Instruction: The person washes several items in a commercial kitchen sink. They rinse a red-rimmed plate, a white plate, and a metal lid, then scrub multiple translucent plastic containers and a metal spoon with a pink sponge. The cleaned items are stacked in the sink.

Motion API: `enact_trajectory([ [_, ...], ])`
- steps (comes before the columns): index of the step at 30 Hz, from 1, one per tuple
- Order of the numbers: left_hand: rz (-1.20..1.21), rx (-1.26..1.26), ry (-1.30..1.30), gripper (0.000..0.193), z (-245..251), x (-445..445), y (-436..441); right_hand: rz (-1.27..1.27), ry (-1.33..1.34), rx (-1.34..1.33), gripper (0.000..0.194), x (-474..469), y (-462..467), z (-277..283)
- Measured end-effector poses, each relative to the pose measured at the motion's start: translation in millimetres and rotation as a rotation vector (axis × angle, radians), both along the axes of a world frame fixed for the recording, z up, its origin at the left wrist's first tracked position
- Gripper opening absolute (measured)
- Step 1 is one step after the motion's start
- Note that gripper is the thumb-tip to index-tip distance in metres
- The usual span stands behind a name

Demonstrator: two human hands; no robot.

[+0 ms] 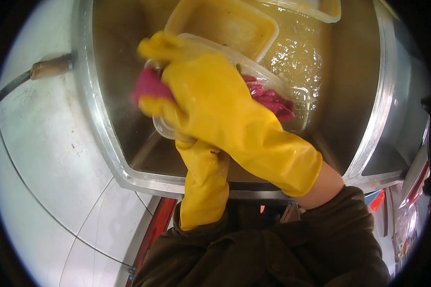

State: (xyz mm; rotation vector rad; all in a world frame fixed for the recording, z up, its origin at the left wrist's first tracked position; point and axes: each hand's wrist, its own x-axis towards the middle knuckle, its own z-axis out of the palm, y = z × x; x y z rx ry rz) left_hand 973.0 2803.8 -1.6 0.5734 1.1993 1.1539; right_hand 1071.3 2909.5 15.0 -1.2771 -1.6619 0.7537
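Observation:
Both my hands wear yellow rubber gloves and cross over the sink (348, 89). My right hand (208, 89) lies on top, its fingers around a magenta scouring pad (151, 88), blurred by motion. The pad presses against a clear plastic container (163, 127), of which only edges show. Beneath the right hand, my left hand (203, 175) comes up from below and supports this container; its fingers are mostly hidden. Just right of the hands, a wet magenta cloth (271, 102) lies by a clear plastic rim (262, 73).
A yellow-stained plastic tub (269, 36) sits in the cloudy water (294, 53) beyond my hands. Another plastic tub (330, 16) is at the far right. The metal sink rim (104, 125) borders a white surface (50, 150) on the left, where a hose (52, 68) meets the rim.

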Motion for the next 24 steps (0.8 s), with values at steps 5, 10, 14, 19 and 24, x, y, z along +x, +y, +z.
enact_trajectory([
  [5, -0.023, 0.001, 0.049, 0.021, 6, -1, 2, -0.365, 0.053, -0.59, 0.046, 22, 4, -6],
  [10, -0.039, 0.229, 0.393, 0.011, 5, -1, 4, -0.717, 0.39, -0.902, 0.061, 72, -10, -43],
  [14, -0.205, 0.429, 0.086, 0.012, 1, -2, 13, -0.617, 0.83, -1.181, 0.052, 130, -52, -43],
  [19, -0.451, 0.672, 0.337, 0.005, 9, 1, 18, -0.471, 1.372, -1.232, 0.045, 128, -89, -26],
  [24, -0.221, 0.109, 0.037, 0.06, 13, 14, 10, -0.393, 1.387, -1.205, 0.053, 123, -81, -12],
])
